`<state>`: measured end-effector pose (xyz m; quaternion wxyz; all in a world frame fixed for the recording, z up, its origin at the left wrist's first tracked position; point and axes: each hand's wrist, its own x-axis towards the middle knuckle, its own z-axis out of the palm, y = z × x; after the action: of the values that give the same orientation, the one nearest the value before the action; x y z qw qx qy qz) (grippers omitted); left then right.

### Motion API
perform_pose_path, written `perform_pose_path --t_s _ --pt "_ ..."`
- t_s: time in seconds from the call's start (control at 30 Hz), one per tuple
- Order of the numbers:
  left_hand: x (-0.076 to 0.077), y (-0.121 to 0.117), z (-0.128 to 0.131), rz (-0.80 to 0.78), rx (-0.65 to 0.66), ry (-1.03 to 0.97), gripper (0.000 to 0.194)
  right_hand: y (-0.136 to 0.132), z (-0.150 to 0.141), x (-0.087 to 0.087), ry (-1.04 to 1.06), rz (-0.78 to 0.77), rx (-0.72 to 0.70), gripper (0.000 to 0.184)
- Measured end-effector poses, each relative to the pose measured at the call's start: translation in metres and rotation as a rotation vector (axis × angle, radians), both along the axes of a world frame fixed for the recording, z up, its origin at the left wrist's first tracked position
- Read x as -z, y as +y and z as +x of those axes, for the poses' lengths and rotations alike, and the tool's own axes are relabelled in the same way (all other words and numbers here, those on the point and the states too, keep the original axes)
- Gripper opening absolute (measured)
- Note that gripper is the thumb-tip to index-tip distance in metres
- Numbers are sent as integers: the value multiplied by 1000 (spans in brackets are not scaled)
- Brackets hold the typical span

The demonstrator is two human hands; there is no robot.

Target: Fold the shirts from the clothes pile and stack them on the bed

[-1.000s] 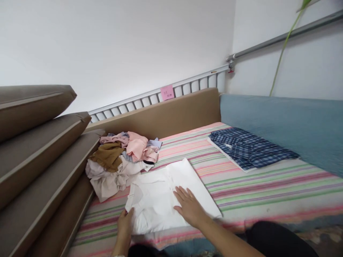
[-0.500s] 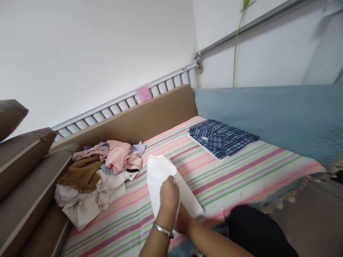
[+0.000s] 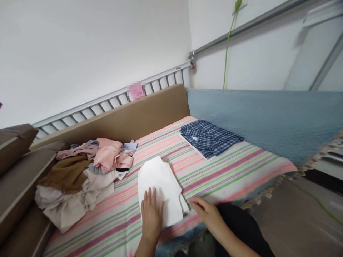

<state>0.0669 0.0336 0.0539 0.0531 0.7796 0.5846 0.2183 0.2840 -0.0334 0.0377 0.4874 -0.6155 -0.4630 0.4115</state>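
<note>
A folded piece of white cloth [image 3: 158,171] lies flat on the striped bed cover, close to the front edge; what garment it is I cannot tell. My left hand [image 3: 152,214] rests palm down on its lower left part, fingers stretched out. Just off the cloth's lower right corner is my right hand [image 3: 206,212], its fingers curled together with nothing visible in them. Farther back on the right lies a folded blue plaid shirt [image 3: 211,137] on a white layer.
A heap of loose clothes [image 3: 69,175], pink, brown and cream, sits at the left beside stacked cushions [image 3: 24,175]. The striped cover [image 3: 227,171] spreads over the seat. A brown backrest [image 3: 150,112] and a blue-covered backrest [image 3: 262,114] border it, with a radiator [image 3: 99,107] behind.
Both hands were gripping the white cloth, which was partly raised. Now it lies flat, the left hand spread on it and the right hand moved off to the right. My view has shifted slightly.
</note>
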Motion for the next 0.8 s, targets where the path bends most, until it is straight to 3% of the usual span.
perform_pose_path --t_s 0.07,0.2,0.4,0.53,0.67,0.8 --pt "21 -5 -9 8 -39 93 49 19 5 -1 148 -79 119 41" --pt "42 -7 -8 35 -76 163 49 47 -14 1 376 -292 64 44" --pt "30 -22 -10 -44 -23 16 52 53 -39 -12 407 -422 -125 48" --pt "17 -49 -14 -70 178 -61 72 57 -44 -18 518 -463 -177 58" --pt "9 -63 -15 -180 367 -96 94 52 -57 -10 596 -468 -150 64" --pt "22 -61 -18 -83 287 -64 55 32 -76 11 595 -439 -180 63"
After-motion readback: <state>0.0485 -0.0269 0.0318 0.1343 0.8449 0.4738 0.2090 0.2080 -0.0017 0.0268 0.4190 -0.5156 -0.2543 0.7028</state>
